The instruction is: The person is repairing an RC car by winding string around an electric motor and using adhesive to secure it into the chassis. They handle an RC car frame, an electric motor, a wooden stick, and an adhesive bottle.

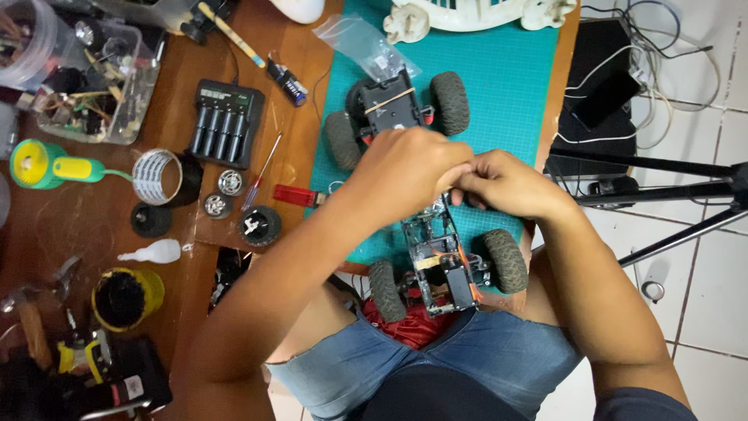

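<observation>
Sat at a wooden bench over a white tiled floor, tripod at right. Green cutting mat carried the model car chassis, body shell off, all four tyres on, rear end hanging over the lap. Left hand and right hand met mid-frame, fingertips pinched on something too small to tell. Battery charger, loose wheel hubs, screwdriver lay unused left of the mat. Judged mid-job, shell not refitted.

Model car chassis sitting on the cutting mat, both hands meeting over its middle, battery charger off at 9 o'clock from the car's far end, tape roll further at 9, tripod legs at 3.
</observation>
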